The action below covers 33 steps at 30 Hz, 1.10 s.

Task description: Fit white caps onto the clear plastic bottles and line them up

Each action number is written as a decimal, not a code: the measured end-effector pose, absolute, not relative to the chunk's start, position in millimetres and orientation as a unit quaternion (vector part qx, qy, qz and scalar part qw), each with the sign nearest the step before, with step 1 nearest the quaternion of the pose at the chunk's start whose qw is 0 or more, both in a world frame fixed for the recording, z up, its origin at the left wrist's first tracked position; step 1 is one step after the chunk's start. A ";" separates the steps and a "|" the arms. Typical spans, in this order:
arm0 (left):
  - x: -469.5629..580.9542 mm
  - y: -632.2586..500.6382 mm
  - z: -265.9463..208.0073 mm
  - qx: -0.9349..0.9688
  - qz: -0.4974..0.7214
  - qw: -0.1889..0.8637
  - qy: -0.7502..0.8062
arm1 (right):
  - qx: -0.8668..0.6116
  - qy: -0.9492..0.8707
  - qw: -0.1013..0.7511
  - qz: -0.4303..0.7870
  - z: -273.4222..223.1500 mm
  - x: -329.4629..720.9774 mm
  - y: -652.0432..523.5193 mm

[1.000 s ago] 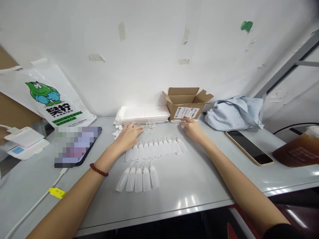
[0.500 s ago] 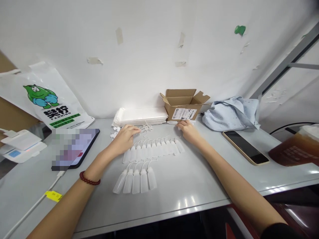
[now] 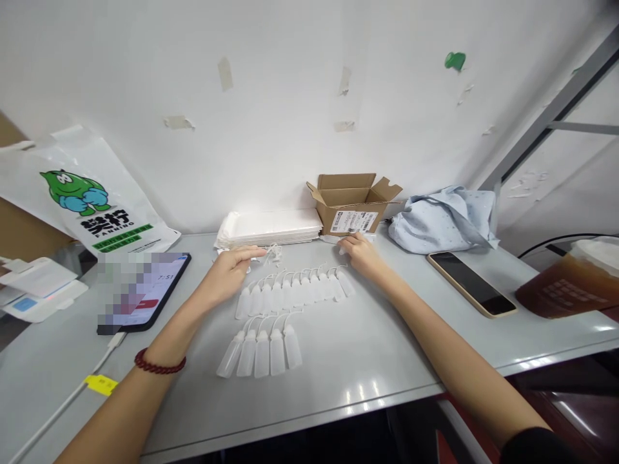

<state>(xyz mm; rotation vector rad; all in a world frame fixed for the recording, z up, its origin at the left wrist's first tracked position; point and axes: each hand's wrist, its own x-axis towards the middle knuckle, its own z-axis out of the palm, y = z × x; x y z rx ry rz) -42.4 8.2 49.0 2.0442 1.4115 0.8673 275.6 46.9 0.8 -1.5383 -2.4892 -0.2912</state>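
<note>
My left hand [image 3: 229,272] is over the back left of the table, index finger stretched out and the others curled. Its fingertips are beside a tangle of thin white strings [image 3: 273,252]; whatever they grip is hidden. My right hand [image 3: 360,254] is closed in a pinch in front of the open cardboard box [image 3: 355,216], with a small translucent plastic piece [image 3: 342,251] showing under the fingertips. Between my arms lie small translucent bottles with thin white tails: a longer back row [image 3: 294,291] and a shorter front row [image 3: 262,354].
A stack of flat white packs [image 3: 271,227] lies against the wall, left of the box. A phone on a cable [image 3: 155,299] and a white printed bag [image 3: 101,193] are left. Rightward are a blue cloth bag [image 3: 435,222], another phone [image 3: 471,283] and a drink cup [image 3: 565,283].
My left hand has shifted slightly left and its fingers are more curled. My right hand stays in front of the box, with a translucent piece now showing under it. The view has shifted slightly.
</note>
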 end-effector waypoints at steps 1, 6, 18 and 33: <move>-41.7 7.5 49.9 0.748 0.317 0.262 0.521 | -0.523 -0.841 0.096 -0.099 2.3 274.9 46.2; -34.9 -2.5 60.3 0.701 0.320 0.361 0.525 | -0.526 -0.825 0.159 -0.130 11.3 269.9 39.6; -10.6 -27.8 61.8 0.590 0.360 0.598 0.405 | -0.368 -0.857 0.348 -0.097 18.6 232.3 0.8; -2.8 -35.2 62.7 0.564 0.381 0.613 0.402 | -0.348 -0.862 0.357 -0.091 24.1 223.4 -13.4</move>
